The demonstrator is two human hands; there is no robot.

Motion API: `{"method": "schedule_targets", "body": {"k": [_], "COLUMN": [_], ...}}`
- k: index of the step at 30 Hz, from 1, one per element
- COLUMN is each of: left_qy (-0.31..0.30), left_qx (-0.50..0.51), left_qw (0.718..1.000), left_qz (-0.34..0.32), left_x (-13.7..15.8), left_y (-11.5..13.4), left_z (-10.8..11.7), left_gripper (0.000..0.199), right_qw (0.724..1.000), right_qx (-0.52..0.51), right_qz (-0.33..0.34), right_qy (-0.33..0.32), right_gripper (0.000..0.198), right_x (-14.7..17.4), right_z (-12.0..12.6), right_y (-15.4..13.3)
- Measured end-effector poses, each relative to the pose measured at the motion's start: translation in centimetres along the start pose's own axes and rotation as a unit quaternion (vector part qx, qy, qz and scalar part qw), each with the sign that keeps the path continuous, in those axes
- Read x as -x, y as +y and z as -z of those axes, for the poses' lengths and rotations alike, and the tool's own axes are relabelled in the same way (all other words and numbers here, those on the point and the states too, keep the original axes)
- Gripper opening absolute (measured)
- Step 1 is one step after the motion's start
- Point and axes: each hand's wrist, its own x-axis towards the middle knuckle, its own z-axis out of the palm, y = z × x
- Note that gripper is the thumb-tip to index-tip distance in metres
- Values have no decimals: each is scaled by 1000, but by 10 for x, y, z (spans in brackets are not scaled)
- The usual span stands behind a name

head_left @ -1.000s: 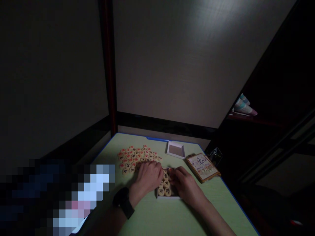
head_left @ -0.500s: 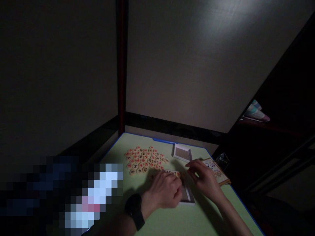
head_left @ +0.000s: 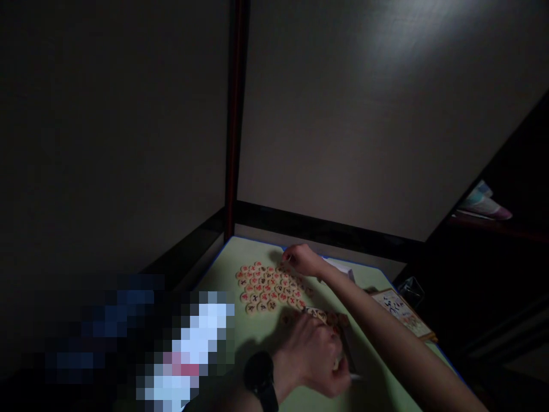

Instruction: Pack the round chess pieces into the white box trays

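Round pieces (head_left: 269, 288), red or black characters, clustered on smooth pale-green counter (head_left: 251, 252); others in shallow box (head_left: 356, 377), near. My left grip (head_left: 313, 352) curls over it; right grip (head_left: 303, 260) bends at cluster's far edge. Can't tell whether either holds anything.

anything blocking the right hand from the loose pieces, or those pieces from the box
Nothing visible separates the right hand from the loose pieces. The left hand hides much of the box and may partly block it.
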Motion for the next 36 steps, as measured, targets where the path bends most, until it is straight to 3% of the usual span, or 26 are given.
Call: {"method": "schedule_targets", "body": {"k": [4,8,14,18,22,28,36], "left_qy": [-2,4,17,48,28,101,-3], "left_qx": [2,5,-25,-41,-30,-39,-69], "left_qw": [1000,1000,987,987,985,981,980], "left_qz": [1,-11,-156,-151,-170,-163,-185], "left_x": [1,3,9,16,19,18,13], "left_y": [-2,-2,17,29,28,23,20], "left_z": [-2,-2,-8,-14,-17,-27,-18], "left_gripper": [26,23,22,18,23,21,10], "right_qw": [1000,1000,999,999,999,999,998], "right_qx": [13,26,35,39,35,33,39], "right_qz": [1,-5,-10,-14,-13,-29,-33], "right_qy": [-4,2,-1,-6,-17,-30,-37], "right_gripper": [38,41,44,44,45,44,45], "right_x": [-10,4,32,48,61,71,62], "right_z": [6,17,21,20,18,11,11], "right_y": [11,21,30,35,42,54,52]}}
